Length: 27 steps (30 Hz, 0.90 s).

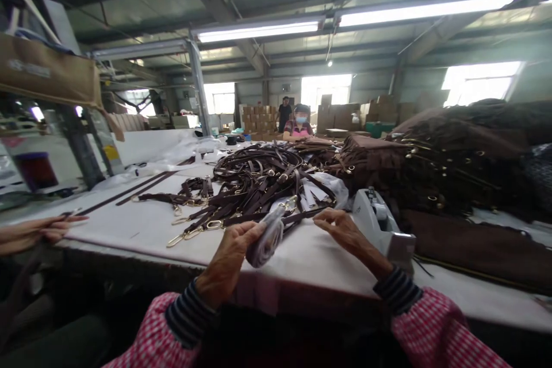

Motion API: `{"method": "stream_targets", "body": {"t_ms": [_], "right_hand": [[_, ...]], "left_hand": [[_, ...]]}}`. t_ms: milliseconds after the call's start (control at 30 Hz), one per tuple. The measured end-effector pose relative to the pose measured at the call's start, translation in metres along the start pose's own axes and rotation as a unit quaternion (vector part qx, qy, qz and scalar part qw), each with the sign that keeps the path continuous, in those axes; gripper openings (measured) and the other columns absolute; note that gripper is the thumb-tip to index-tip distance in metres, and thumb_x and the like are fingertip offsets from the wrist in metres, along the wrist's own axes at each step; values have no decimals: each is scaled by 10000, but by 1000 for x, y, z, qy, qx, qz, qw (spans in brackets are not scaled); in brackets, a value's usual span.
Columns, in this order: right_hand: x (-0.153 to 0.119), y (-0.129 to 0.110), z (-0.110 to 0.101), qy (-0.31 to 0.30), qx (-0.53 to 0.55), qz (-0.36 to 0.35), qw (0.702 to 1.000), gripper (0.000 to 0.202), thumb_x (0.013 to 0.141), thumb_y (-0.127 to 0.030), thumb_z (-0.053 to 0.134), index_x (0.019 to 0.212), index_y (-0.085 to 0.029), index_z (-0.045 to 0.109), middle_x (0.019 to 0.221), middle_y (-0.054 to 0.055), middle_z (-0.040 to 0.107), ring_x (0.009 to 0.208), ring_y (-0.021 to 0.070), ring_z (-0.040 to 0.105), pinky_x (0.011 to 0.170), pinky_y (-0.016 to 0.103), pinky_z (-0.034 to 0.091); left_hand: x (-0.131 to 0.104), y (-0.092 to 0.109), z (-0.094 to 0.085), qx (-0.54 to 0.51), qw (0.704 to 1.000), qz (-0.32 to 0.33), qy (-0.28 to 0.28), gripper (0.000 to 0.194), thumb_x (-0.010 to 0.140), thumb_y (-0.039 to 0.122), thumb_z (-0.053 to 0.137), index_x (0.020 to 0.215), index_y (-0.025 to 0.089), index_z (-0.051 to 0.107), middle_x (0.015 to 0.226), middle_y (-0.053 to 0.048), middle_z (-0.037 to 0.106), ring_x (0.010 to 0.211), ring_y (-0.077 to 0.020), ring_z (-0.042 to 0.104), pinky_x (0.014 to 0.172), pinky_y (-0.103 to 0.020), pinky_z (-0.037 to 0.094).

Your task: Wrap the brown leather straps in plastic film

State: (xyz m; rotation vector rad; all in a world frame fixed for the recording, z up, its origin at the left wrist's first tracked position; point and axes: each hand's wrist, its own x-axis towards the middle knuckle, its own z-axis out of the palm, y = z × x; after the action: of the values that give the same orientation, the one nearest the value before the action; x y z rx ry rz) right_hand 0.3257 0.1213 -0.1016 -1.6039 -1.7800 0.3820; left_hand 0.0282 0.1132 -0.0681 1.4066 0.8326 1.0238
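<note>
My left hand (233, 256) is closed around a coiled brown strap (266, 242), which looks wrapped in clear film, with a gold clasp at its top. It is held just above the table's front edge. To the right, my right hand (342, 231) hovers over the table with its fingers bent together. Whatever may be between its fingertips is too small to make out. Beside that hand stands a grey tape dispenser (379, 224). Behind both hands lies a tangled heap of dark brown straps (259, 181) with gold buckles and hooks.
Brown bags or fabric pieces with gold hardware (448, 167) are piled at the right. A co-worker's hand (47, 230) holds a strap at the left table edge. Long straps (133, 188) stretch across the white table (159, 230). Another person (298, 122) is at the far side.
</note>
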Motion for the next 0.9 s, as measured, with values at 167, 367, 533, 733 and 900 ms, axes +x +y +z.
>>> {"method": "stream_targets", "body": {"t_ms": [167, 367, 533, 733, 900], "right_hand": [[56, 7, 13, 75, -145, 22, 986, 230, 986, -236, 537, 969, -162, 754, 1070, 94, 711, 1106, 243, 629, 990, 379, 449], [83, 20, 30, 87, -288, 66, 951, 227, 985, -363, 623, 1023, -152, 697, 1133, 129, 715, 1116, 280, 639, 914, 382, 471], [96, 26, 46, 84, -342, 77, 933, 304, 978, -411, 621, 1107, -142, 680, 1132, 149, 726, 1073, 280, 673, 859, 345, 470], [102, 25, 47, 75, -356, 100, 926, 296, 1030, -410, 588, 1077, -137, 691, 1097, 94, 726, 1012, 229, 688, 933, 422, 526], [103, 24, 39, 65, -341, 138, 928, 345, 1041, -453, 569, 1025, -141, 715, 1037, 90, 752, 960, 218, 720, 901, 418, 564]], "left_hand": [[37, -12, -9, -117, 990, 39, 74, 366, 771, 512, 837, 801, 151, 784, 669, -4, 692, 585, -122, 545, 576, -221, 438], [75, -40, 6, -180, 980, 42, 70, 398, 737, 498, 870, 831, 120, 794, 730, -42, 756, 639, -153, 644, 609, -243, 507], [80, -51, 11, -251, 966, 26, 52, 350, 744, 432, 884, 888, 124, 798, 839, -68, 799, 804, -215, 726, 737, -294, 576], [79, -51, 9, -258, 965, 16, 45, 313, 775, 392, 867, 909, 120, 792, 868, -71, 798, 855, -223, 730, 760, -295, 579], [80, -51, 9, -258, 965, 19, 47, 309, 769, 389, 876, 895, 120, 791, 895, -79, 804, 886, -228, 733, 789, -300, 584]]}}
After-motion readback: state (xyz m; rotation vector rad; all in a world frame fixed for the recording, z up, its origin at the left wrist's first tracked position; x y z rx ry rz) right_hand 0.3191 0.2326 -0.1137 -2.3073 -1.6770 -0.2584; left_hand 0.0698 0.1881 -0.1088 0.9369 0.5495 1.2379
